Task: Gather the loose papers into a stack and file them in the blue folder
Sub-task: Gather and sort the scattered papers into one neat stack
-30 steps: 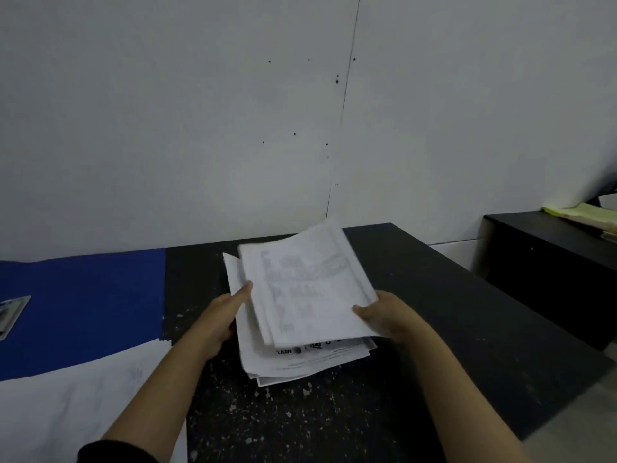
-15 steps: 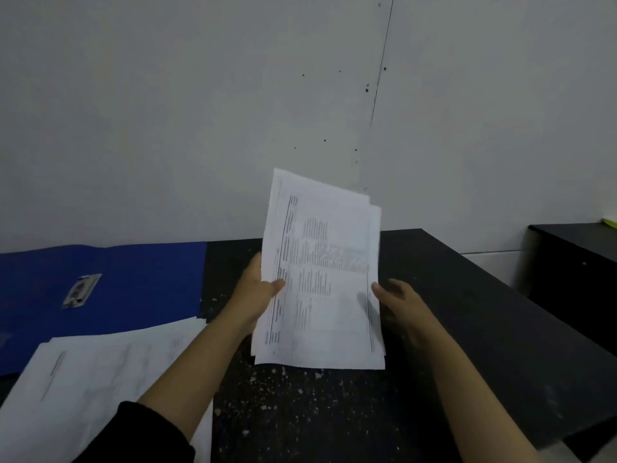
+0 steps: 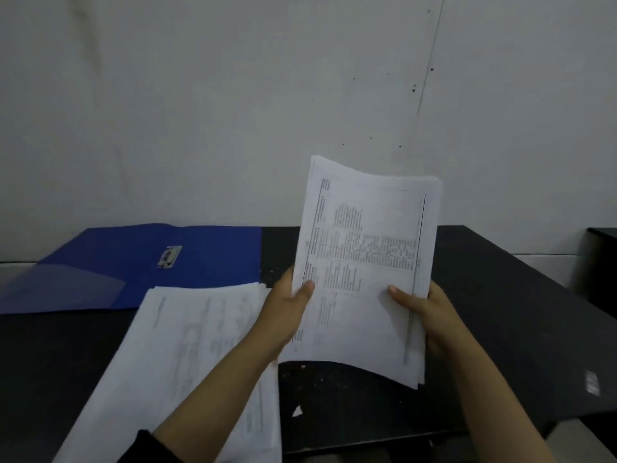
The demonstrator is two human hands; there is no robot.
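Both hands, left hand point(image 3: 289, 307) and right hand point(image 3: 421, 309), are gripping the upright paper stack point(image 3: 364, 272) with curled fingers above the counter point(image 3: 500, 329). Tapping edges square helps before laying it on the pile point(image 3: 200, 345) at 8 o'clock, near the open blue folder point(image 3: 133, 262).

The black, white-flecked tabletop point(image 3: 500, 312) carries an opened blue plastic folder point(image 3: 133, 262) lying flat at its far left edge by the wall. Just in front of the folder, overlapping its near edge, lies a loose pile of white printed papers point(image 3: 187, 355).
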